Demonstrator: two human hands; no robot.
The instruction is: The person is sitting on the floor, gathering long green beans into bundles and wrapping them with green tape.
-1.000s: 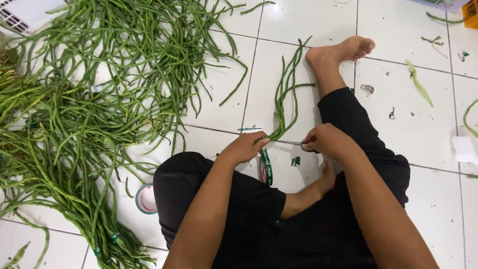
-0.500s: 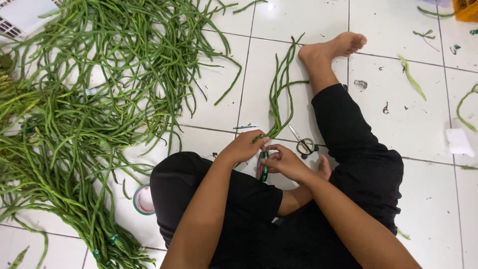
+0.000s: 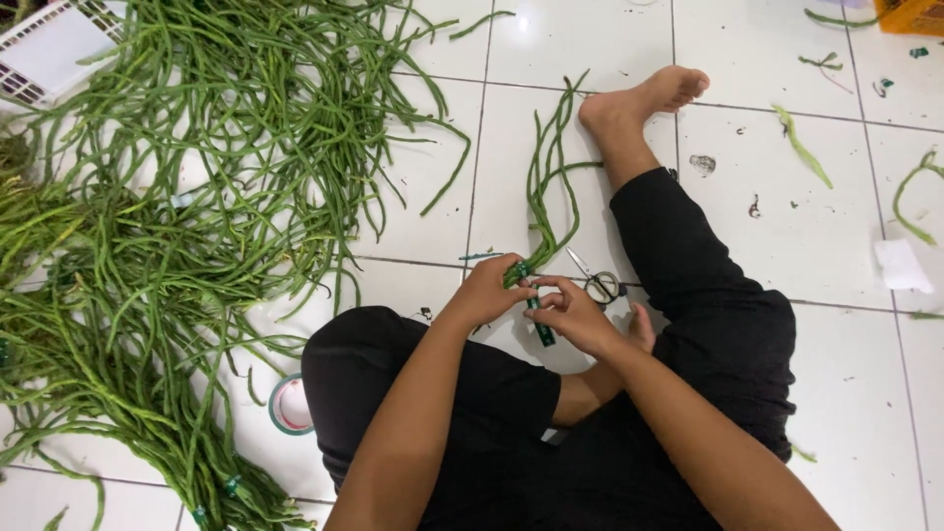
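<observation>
beans lie heaped across the tiled floor. smaller bundle of long beans stretches ahead, its end pinched shut in the left hand, steadying it while the right hand closes fingers around green tape. scissors rest just beside.

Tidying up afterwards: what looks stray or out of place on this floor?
Loose bean pieces lie scattered on the tiles right of the foot, away from the big pile. Scissors lie open beside the hands.
</observation>
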